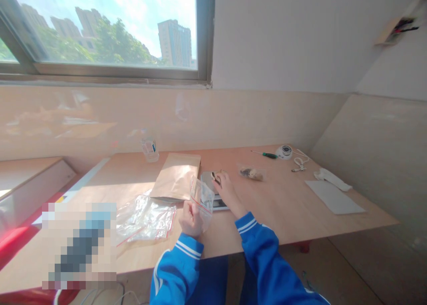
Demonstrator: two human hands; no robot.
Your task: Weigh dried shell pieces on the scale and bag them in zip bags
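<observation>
My left hand (191,219) is closed around the edge of a small clear zip bag (205,199) with a red seal line. Just right of it, my right hand (228,191) pinches a small dark piece (216,179), too small to name, above a flat digital scale (220,204). The bag and the right hand hide part of the scale. A brown paper pouch (176,176) lies left of the scale. Several clear zip bags (147,218) are spread beside my left hand. To the right lies a clear bag with brownish contents (251,173).
A plastic bottle (150,150) stands at the back. Farther right are a green-handled screwdriver (269,155), a white dome camera (284,152) with its cable (299,163), a white sheet (334,197) and a white wrapped item (333,179). A blurred-out patch (80,245) covers the front left.
</observation>
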